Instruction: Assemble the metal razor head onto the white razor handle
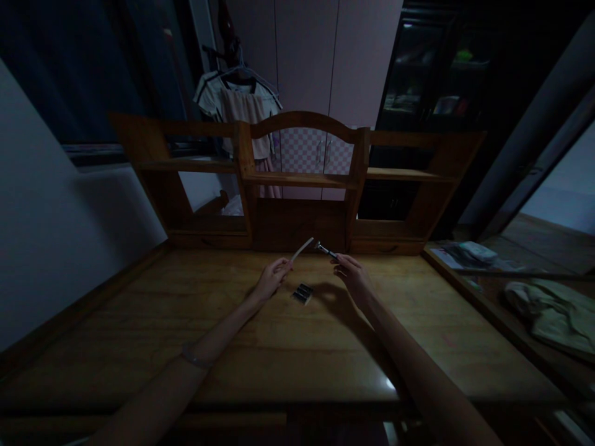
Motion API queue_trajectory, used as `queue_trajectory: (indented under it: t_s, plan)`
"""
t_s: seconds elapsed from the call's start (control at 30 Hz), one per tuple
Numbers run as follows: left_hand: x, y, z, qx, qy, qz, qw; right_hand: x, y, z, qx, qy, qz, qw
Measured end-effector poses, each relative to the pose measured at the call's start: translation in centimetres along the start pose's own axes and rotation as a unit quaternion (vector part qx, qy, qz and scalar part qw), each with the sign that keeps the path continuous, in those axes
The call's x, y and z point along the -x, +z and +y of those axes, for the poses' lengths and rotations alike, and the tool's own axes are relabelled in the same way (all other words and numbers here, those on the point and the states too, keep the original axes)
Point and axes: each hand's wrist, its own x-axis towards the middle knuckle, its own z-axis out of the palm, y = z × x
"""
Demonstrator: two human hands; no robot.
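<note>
My left hand [273, 277] is closed around the lower end of a thin, pale, slightly curved strip [303, 249], which points up and to the right. In my right hand [352, 272] is a razor [327, 250], gripped by its dark handle. Its shiny head is turned left, close to the strip's tip, with a small gap visible between them. Below and between both hands, a small pack with several dark cartridge-like pieces [303, 293] lies on the wooden desk [288, 353]. Dim light hides finer detail of the strip and the pack.
A wooden shelf unit [302, 179] rises along the desk's far edge. Beyond it, clothes [242, 102] hang before a pink wardrobe [307, 56]. To the right are a pale cloth bag [553, 313] and a plastic-wrapped pile [471, 253]. A wall [93, 248] bounds the left side.
</note>
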Motion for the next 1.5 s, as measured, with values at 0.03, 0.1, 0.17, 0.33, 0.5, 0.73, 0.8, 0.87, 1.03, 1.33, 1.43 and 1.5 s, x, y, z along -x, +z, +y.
queue_trajectory:
  t_s: [0.03,0.1,0.17,0.33,0.5,0.73,0.8,0.87,1.03,1.33,1.43,1.5]
  plan:
    - [0.04,-0.03,0.02,0.0,0.003,-0.003,1.0,-0.1,-0.13,0.11,0.003,0.003,0.005,1.0]
    - [0.17,0.02,0.13,0.0,0.01,-0.01,1.0,-0.24,-0.31,0.33,0.021,0.009,0.01,1.0]
    - [0.26,0.15,0.24,-0.002,0.014,-0.015,1.0,-0.25,-0.33,0.46,0.036,0.013,0.003,0.999]
    - [0.11,0.23,0.28,-0.022,0.002,0.004,1.0,-0.16,-0.23,0.49,-0.015,0.015,-0.026,0.999]
    - [0.02,0.07,0.13,-0.002,0.007,0.004,1.0,-0.56,-0.93,0.64,-0.049,0.044,0.013,0.998]
    - [0.09,0.22,0.09,-0.002,0.009,-0.012,1.0,-0.31,-0.36,0.6,-0.037,0.072,-0.044,0.996]
    - [0.11,0.18,0.17,-0.004,0.006,-0.008,1.0,-0.32,-0.26,0.57,-0.064,0.075,-0.039,0.994]
    - [0.17,0.18,0.27,-0.003,0.009,-0.007,1.0,-0.36,-0.35,0.55,-0.066,0.077,-0.021,0.995]
    - [0.28,0.3,0.32,-0.009,0.022,-0.013,1.0,-0.03,-0.48,0.32,-0.042,0.082,-0.019,0.996]
    - [0.47,0.29,0.72,-0.018,0.02,-0.005,1.0,-0.17,-0.33,0.48,-0.055,0.078,-0.015,0.995]
    - [0.52,0.33,0.86,-0.023,0.017,-0.008,1.0,-0.38,-0.53,0.69,-0.077,0.083,-0.022,0.993]
    - [0.51,0.26,0.88,-0.022,0.024,-0.001,0.999,-0.41,-0.55,0.67,-0.083,0.084,-0.023,0.993]
